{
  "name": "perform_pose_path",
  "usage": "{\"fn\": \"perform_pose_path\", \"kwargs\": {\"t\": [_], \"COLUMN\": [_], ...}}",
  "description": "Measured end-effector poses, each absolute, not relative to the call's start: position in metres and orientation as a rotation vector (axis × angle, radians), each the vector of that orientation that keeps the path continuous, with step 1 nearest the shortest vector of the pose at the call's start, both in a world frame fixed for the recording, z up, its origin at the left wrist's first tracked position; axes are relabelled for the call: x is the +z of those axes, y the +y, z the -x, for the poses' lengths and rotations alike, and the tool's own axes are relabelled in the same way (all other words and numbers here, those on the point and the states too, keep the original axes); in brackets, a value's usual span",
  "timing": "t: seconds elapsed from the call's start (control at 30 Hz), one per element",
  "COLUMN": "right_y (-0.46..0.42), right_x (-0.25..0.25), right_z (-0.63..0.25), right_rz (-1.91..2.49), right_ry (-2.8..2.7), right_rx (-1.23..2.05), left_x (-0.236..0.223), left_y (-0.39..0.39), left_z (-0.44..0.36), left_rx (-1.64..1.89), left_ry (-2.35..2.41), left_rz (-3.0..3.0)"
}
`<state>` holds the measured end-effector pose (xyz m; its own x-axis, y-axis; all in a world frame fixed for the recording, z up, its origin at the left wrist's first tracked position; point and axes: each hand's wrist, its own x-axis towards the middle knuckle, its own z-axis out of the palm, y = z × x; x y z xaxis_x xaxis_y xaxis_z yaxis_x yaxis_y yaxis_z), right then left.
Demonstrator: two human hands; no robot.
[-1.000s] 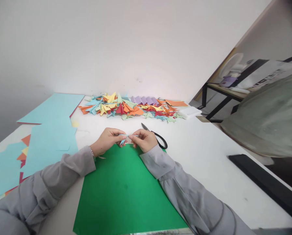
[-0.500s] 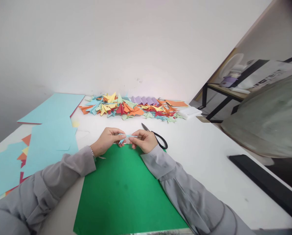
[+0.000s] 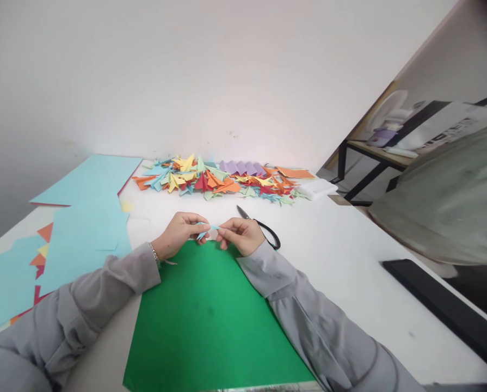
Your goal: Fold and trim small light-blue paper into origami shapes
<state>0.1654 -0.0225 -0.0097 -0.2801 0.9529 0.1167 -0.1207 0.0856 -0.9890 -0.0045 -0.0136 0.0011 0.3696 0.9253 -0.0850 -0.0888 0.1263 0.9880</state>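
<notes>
A small folded piece of light-blue paper spans the gap between my hands, above the far edge of a green sheet. My left hand pinches its left part between thumb and fingers. The fingertips of my right hand are closed on the paper's right end. Fingers cover much of the paper, so its full shape is hidden. Just beyond my right hand lies a pair of scissors with black handles, partly covered by the hand.
Colourful folded paper planes are heaped along the wall, beside purple pleated paper. Light-blue sheets and coloured scraps cover the left side. A folded white cloth or tissue and a long black bar lie to the right.
My right hand has shifted very slightly right along the light-blue paper. My left hand keeps its pinch, and the other things stay put.
</notes>
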Motion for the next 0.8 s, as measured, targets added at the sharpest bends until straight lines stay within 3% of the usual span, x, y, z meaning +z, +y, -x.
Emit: {"fn": "perform_pose_path", "kwargs": {"t": [0.8], "right_y": [-0.0232], "right_x": [-0.0069], "right_z": [-0.1637], "right_rz": [1.023], "right_ry": [-1.356], "right_rx": [1.246], "left_x": [-0.0009], "left_y": [-0.0118], "left_z": [0.0067], "left_rx": [0.953], "left_ry": [0.905], "left_rz": [-1.176]}}
